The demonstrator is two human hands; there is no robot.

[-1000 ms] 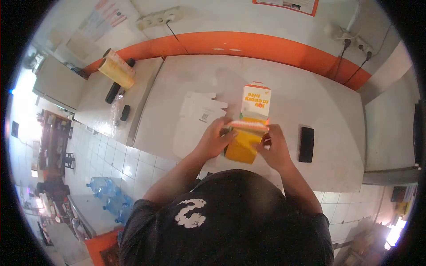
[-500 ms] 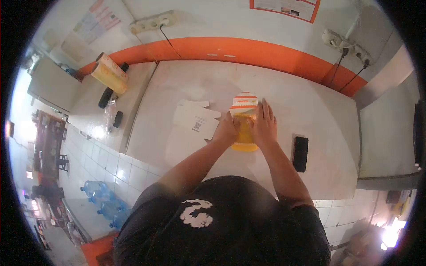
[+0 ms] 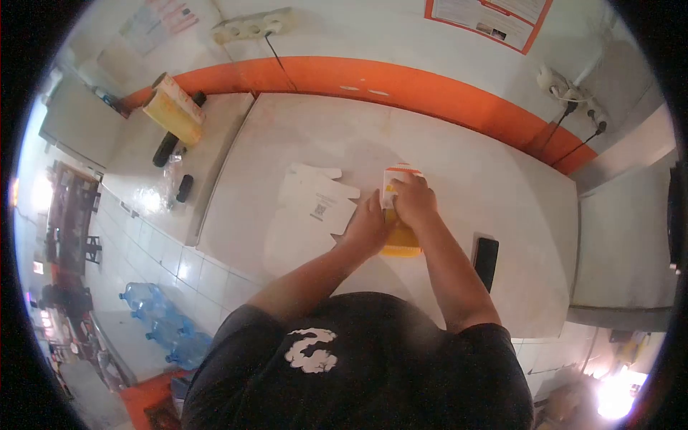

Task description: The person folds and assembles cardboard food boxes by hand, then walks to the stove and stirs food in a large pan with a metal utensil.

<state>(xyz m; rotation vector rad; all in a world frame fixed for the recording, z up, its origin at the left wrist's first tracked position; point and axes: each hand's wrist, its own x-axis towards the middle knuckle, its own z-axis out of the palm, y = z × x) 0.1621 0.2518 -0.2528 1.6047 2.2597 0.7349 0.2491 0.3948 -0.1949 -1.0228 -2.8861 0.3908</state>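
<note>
A small folding carton, yellow with an orange-and-white end (image 3: 401, 251), lies on the white table in front of me. My left hand (image 3: 368, 228) grips its left side, with some fingers hidden behind the wrist and the carton. Over the far, striped end, my right hand (image 3: 414, 201) is curled, its fingers bent onto the white and orange flap. Just left of my left hand lies a flat, unfolded white cardboard blank (image 3: 308, 215) with cut tabs and a printed QR code.
A black phone (image 3: 486, 262) rests to the right on the white table (image 3: 516, 208). On the left side table are yellowish rolls (image 3: 172, 118), dark objects and crumpled clear plastic (image 3: 170, 179). Power strips (image 3: 251, 26) hang on the wall. Blue water bottles (image 3: 161, 319) stand lower left.
My right hand has gone from lying stretched along the carton's right side to curling over its far flap. My left hand still holds the left side. The view has tilted slightly.
</note>
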